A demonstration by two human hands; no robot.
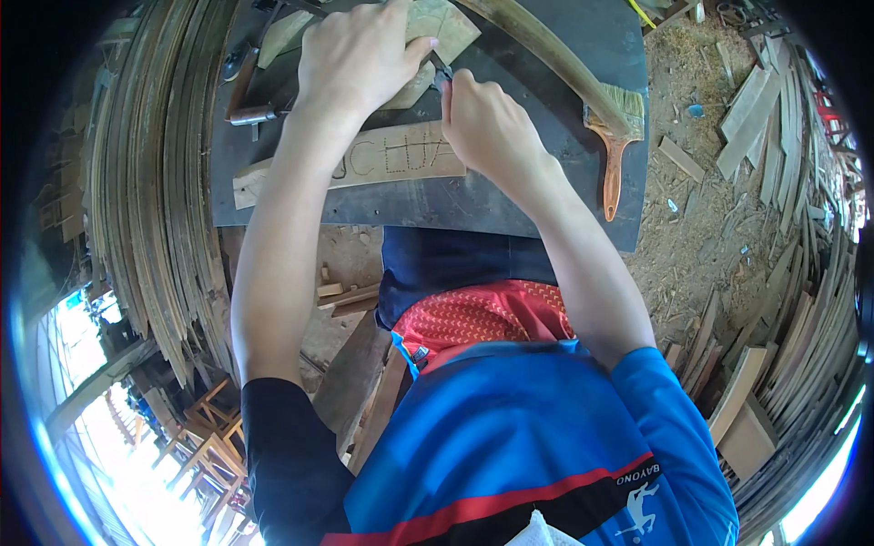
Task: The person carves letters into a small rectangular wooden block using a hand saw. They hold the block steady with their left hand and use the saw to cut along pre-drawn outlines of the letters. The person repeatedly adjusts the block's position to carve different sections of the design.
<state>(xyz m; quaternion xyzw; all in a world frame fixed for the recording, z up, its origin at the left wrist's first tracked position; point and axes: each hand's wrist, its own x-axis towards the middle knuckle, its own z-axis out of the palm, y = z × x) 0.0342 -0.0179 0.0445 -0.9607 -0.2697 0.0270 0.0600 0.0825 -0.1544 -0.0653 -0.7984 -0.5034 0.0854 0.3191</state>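
My left hand (357, 56) is at the top of the picture, over pale wood pieces (448, 27) on a dark tabletop (537, 196). Its fingers curl away toward the upper edge and what they hold is hidden; its thumb reaches to a narrow dark tool (440, 67). My right hand (496, 132) is closed round the near end of that tool, whose kind I cannot make out. Just below both hands lies a wooden board (396, 164) with dotted lettering marked on it. My left forearm covers part of this board.
A paintbrush (614, 164) with a wooden handle lies at the table's right, beneath a curved wooden piece (555, 59). A wood-handled tool (253, 116) rests at the left. Long wooden strips (150, 164) are stacked left of the table; offcuts (746, 118) and shavings cover the right floor.
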